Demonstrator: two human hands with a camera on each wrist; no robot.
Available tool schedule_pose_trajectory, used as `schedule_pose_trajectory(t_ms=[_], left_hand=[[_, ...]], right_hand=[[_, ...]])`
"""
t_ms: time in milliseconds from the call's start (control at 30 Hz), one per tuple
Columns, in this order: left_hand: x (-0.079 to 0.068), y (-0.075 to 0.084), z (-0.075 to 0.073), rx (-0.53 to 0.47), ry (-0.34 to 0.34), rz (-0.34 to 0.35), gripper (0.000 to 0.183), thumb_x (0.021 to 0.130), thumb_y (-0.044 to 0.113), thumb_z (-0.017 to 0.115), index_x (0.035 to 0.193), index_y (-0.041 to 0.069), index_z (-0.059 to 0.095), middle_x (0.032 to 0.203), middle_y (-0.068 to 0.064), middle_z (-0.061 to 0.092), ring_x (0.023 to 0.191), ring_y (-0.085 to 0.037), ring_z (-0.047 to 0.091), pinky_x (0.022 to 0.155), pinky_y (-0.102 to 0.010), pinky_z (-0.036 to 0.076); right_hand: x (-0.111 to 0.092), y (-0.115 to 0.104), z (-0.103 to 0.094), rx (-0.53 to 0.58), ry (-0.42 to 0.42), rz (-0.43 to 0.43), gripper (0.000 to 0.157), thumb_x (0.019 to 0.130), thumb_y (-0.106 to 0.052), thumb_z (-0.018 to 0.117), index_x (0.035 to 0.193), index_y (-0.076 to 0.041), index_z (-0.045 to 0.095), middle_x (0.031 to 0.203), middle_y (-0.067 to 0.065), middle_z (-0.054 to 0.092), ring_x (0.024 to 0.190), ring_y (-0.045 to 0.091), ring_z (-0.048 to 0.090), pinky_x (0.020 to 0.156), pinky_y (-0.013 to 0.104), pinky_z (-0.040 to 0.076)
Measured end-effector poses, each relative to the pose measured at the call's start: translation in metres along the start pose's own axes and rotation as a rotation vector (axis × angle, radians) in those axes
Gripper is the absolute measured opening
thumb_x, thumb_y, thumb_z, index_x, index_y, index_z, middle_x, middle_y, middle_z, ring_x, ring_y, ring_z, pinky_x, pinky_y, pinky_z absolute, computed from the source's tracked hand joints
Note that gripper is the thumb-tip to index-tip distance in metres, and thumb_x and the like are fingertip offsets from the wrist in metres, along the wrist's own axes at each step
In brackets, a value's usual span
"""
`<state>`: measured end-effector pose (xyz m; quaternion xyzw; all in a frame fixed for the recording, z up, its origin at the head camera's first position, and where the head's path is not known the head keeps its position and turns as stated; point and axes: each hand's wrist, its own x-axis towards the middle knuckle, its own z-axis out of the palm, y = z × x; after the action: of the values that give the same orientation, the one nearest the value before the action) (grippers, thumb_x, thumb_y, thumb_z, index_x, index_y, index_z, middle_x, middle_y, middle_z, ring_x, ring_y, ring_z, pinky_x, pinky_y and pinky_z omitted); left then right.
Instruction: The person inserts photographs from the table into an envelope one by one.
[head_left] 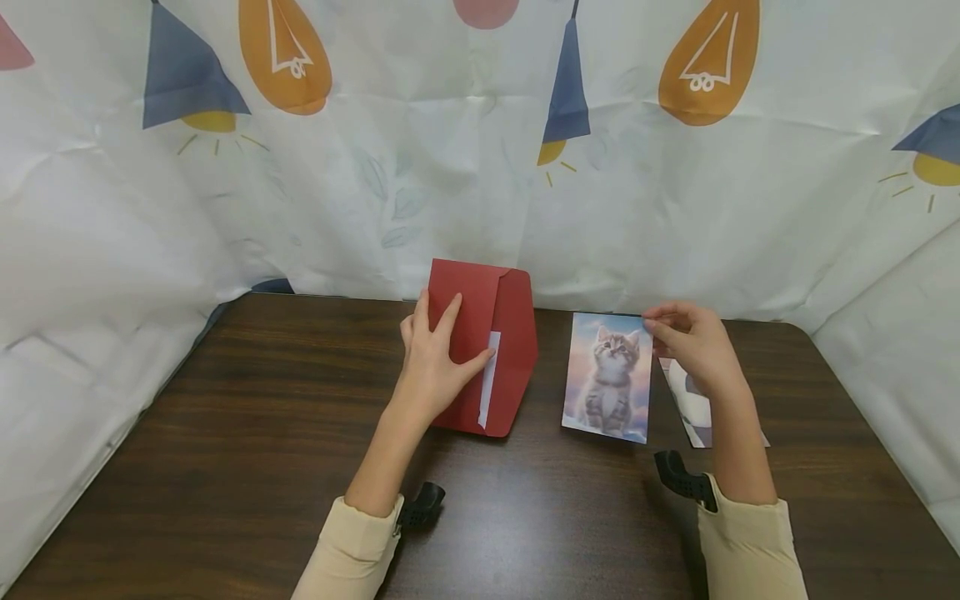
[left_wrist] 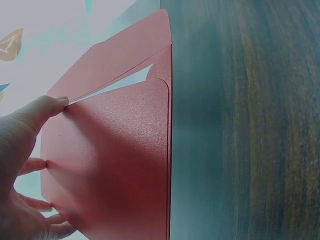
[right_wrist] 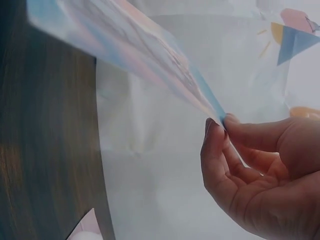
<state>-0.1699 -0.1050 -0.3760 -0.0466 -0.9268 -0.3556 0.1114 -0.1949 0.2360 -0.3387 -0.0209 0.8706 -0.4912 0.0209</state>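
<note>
A red envelope (head_left: 467, 333) lies with its flap unfolded to the right, and a strip of white paper (head_left: 490, 379) shows at its opening. On the envelope's front rest the spread fingertips of my left hand (head_left: 438, 358). The left thumb (left_wrist: 50, 106) touches the edge of the opening in the left wrist view. My right hand (head_left: 693, 342) pinches a kitten picture card (head_left: 609, 379) by its upper right corner, between thumb and fingers. In the right wrist view the card (right_wrist: 135, 50) slants up from the fingertips, seen nearly edge-on.
Partly hidden beneath the right forearm, a second picture card (head_left: 690, 408) lies on the dark wooden table (head_left: 247, 450). A white patterned cloth (head_left: 480, 150) hangs behind the table and along its sides.
</note>
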Motion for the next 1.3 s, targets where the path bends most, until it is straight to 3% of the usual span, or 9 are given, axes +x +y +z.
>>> schedule_pose_trajectory(t_ms=[400,867,1300], left_hand=[[-0.001,0.002,0.001,0.005,0.001,0.003,0.089,0.088,0.029,0.085,0.163,0.01,0.04,0.174,-0.021,0.011,0.15,-0.043,0.023,0.104,-0.058,0.055],[-0.001,0.002,0.001,0.008,-0.001,0.005,0.089,0.089,0.031,0.085,0.163,0.01,0.04,0.174,-0.021,0.01,0.15,-0.043,0.022,0.104,-0.057,0.055],[-0.001,0.003,0.004,0.005,-0.003,0.012,0.09,0.088,0.031,0.086,0.162,0.01,0.041,0.174,-0.022,0.012,0.151,-0.043,0.023,0.103,-0.058,0.055]], right_hand=[[-0.002,-0.007,0.002,0.01,-0.002,0.02,0.033,0.11,-0.014,0.057,0.133,0.009,0.06,0.109,0.007,0.066,0.081,0.007,0.061,0.074,0.02,0.058],[-0.004,-0.012,0.003,0.062,-0.002,0.01,0.032,0.109,-0.012,0.058,0.132,0.01,0.06,0.1,-0.006,0.065,0.081,0.005,0.062,0.073,0.02,0.058],[-0.006,-0.019,0.007,0.053,-0.024,-0.009,0.033,0.109,-0.013,0.058,0.133,0.01,0.06,0.106,0.001,0.067,0.083,0.003,0.065,0.075,0.021,0.06]])
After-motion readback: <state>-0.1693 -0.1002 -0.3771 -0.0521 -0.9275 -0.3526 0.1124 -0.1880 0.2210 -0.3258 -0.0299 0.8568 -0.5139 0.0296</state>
